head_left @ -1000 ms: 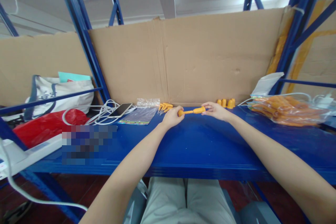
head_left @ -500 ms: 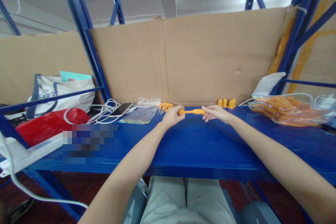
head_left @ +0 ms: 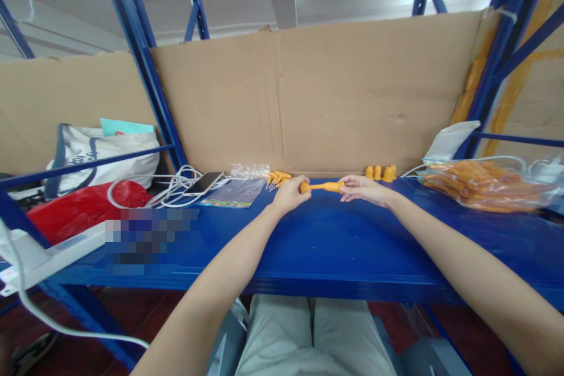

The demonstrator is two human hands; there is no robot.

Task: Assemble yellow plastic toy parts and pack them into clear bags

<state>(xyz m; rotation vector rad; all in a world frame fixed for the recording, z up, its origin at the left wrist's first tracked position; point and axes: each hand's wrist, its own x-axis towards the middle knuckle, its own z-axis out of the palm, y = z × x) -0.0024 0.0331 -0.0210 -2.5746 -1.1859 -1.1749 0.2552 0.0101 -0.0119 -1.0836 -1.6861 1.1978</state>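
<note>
Between my two hands, just above the blue tabletop, an orange plastic piece with a spiral, twisted shaft (head_left: 317,187) lies level. My left hand (head_left: 294,191) is closed around its rounded left end, hiding part of that end. The thicker right end is pinched in the fingertips of my right hand (head_left: 359,188). Behind my left hand lie several small orange pieces with metal chains (head_left: 278,178). Beyond my right hand stand several orange caps (head_left: 379,173) in a row against the cardboard.
A clear plastic bag (head_left: 238,192) and a phone (head_left: 203,184) lie left of my hands, beside coiled white cables (head_left: 176,188). At the right sits a bag of orange parts (head_left: 480,185). A cardboard panel (head_left: 343,94) closes off the back of the blue table (head_left: 326,247).
My right hand's fingers have shifted slightly at the right end of the orange piece. My left hand keeps its hold in the same place.
</note>
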